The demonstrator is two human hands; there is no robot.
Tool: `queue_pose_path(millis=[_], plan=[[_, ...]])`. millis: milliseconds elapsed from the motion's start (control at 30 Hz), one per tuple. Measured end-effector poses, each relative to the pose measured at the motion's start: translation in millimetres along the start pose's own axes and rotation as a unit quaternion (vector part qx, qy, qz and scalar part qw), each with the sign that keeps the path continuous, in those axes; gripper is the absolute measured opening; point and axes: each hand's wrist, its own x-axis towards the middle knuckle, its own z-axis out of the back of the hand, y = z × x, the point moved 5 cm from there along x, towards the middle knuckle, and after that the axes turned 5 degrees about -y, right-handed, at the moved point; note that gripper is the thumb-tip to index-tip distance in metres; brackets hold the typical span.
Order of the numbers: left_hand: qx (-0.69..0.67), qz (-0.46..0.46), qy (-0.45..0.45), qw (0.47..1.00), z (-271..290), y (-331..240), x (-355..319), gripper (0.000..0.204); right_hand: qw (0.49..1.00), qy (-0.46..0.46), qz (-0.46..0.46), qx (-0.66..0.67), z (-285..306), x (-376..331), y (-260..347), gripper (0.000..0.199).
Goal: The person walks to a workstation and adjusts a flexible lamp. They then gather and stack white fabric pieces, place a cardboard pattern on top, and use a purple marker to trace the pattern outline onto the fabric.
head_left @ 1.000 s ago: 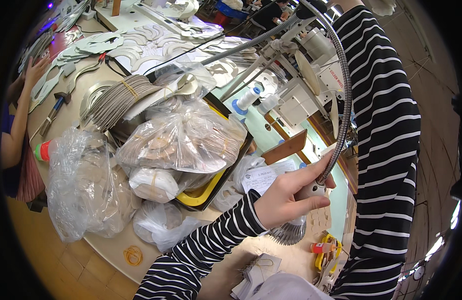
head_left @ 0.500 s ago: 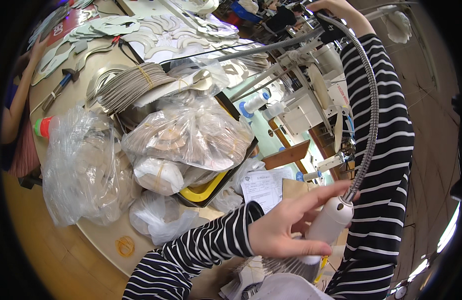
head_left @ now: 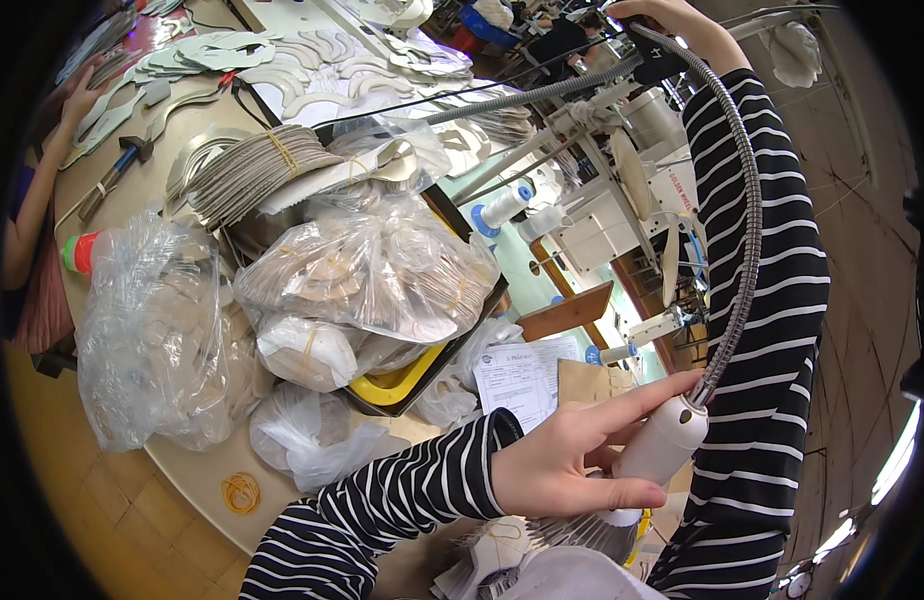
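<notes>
- Beige workshop table (head_left: 187, 485) curves across the left, with tiled floor (head_left: 132, 515) at the near left and a white machine (head_left: 592, 225) farther right.
- Dark rim at the far left cuts off a co-worker's hand (head_left: 79, 100); only part of the arm shows.
- Right hand (head_left: 677, 22) is partly cut off at the far edge. Its fingers are bent at a black bracket (head_left: 659, 58), but I cannot tell how tightly they close.
- Ribbed grey thing (head_left: 587, 535), mostly covered by the left hand (head_left: 567, 462) and the lamp, is hard to identify.
- Yellow tray (head_left: 387, 385) with a black outer edge sits mid-table, mostly covered by a clear bag (head_left: 372, 270) of stacked beige pieces.
- Large clear bag (head_left: 162, 335) on the left also holds pale cut pieces; a whitish bag (head_left: 307, 440) lies nearer, contents unclear.
- White lamp head (head_left: 664, 440) is at the near right, in the left hand: thumb on the near side, index stretched toward the neck, other fingers partly hidden behind, opened about its width.
- Its long axis slants from the neck end, far right, to the near left, where the other end points.
- Flexible metal neck (head_left: 754, 220) arches from it to the black bracket.
</notes>
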Motion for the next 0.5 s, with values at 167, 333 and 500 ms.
queue_pose_path(millis=[167, 333, 500], plan=[[0.095, -0.001, 0.050, 0.994, -1.9, -3.1, 1.1, 0.104, 0.938, -0.034, 0.261, -0.225, -4.6, -0.4, 20.5, 0.039], [0.241, -0.072, 0.053, 0.967, -7.3, -0.7, 2.0, 0.102, 0.960, -0.244, 0.129, -0.049, 7.6, -71.1, 37.1, 0.055], [0.164, 0.009, -0.003, 0.986, -7.4, 15.5, 5.7, 0.105, 0.946, -0.218, -0.103, 0.217, 10.1, -219.0, 50.4, 0.070]])
